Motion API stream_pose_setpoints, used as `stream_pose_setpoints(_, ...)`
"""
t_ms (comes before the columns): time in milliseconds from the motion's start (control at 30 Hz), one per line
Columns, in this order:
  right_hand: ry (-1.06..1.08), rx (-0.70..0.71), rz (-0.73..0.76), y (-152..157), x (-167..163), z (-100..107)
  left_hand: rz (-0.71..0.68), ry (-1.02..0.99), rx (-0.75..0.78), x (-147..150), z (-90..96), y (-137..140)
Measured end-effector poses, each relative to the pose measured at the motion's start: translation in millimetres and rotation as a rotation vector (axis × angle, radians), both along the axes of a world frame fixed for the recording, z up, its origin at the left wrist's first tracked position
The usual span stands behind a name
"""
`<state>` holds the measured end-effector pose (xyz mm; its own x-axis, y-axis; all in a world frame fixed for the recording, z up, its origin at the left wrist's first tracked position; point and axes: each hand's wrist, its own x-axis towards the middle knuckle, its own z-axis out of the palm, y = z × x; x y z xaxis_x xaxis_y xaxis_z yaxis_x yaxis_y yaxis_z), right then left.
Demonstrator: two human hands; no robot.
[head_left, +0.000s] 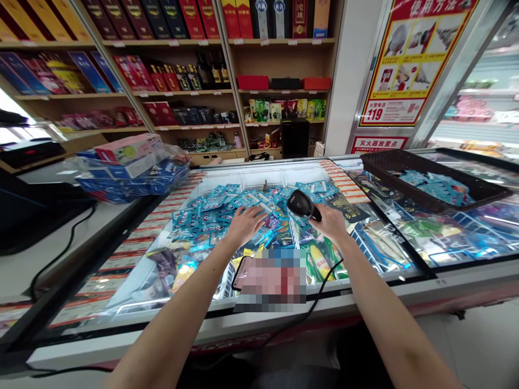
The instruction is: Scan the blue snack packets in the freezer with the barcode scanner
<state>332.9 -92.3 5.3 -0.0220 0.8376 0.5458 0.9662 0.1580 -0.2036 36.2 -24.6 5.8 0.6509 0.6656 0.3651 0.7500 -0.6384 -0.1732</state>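
Observation:
My right hand (330, 222) is wrapped round the handle of a black barcode scanner (300, 203), its head tilted toward the left over the freezer. From the scanner a black cable (320, 294) runs down across the freezer's front edge. My left hand (245, 224) has its fingers stretched out over a spread pile of small blue packets (206, 209). Whether its fingertips press on a packet is hard to make out. The packets lie on the glass top of a chest freezer. Nearer to me is a phone (243, 273), partly covered by a blurred patch.
A dark basket (466, 206) with more blue packets stands at the right. Plastic-wrapped boxes (130, 167) sit at the left beside a checkout counter (24, 270). Shelves (182, 92) of boxed goods and bottles line the back; a sign (409, 65) hangs at right.

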Motion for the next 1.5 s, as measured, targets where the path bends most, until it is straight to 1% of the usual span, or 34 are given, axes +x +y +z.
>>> stream_pose_setpoints(133,0.004,-0.007,-0.044,-2,2,3,0.069,-0.02,-0.007,5,-2.6,6)
stream_pose_setpoints(333,-0.095,-0.058,-0.071,-2,9,23,0.13,-0.085,-0.006,8,-3.2,10)
stream_pose_setpoints(400,-0.115,-0.076,-0.082,-2,15,26,0.14,-0.107,-0.001,8,-4.0,12)
stream_pose_setpoints(500,-0.11,-0.101,-0.115,-2,23,21,0.123,-0.11,-0.012,9,-5.1,13)
stream_pose_setpoints(633,-0.056,-0.111,-0.164,-5,32,7,0.043,-0.07,-0.054,14,-4.4,14)
stream_pose_setpoints(700,-0.034,-0.118,-0.17,-6,35,4,0.027,-0.056,-0.067,19,-3.1,14)
stream_pose_setpoints(767,-0.022,-0.118,-0.17,-5,36,4,0.035,-0.068,-0.072,23,-1.5,13)
stream_pose_setpoints(967,-0.026,-0.117,-0.193,-3,37,5,0.079,-0.19,-0.031,42,5.0,7)
stream_pose_setpoints(1067,-0.033,-0.114,-0.174,-2,37,3,0.078,-0.215,-0.075,55,7.1,5)
stream_pose_setpoints(1200,-0.037,-0.102,-0.159,-2,38,2,0.157,-0.265,-0.147,75,6.9,3)
stream_pose_setpoints(1367,-0.037,-0.111,-0.166,-3,37,4,0.28,-0.381,-0.383,101,3.2,3)
stream_pose_setpoints(1500,-0.03,-0.135,-0.16,-4,37,7,0.348,-0.411,-0.452,118,0.8,4)
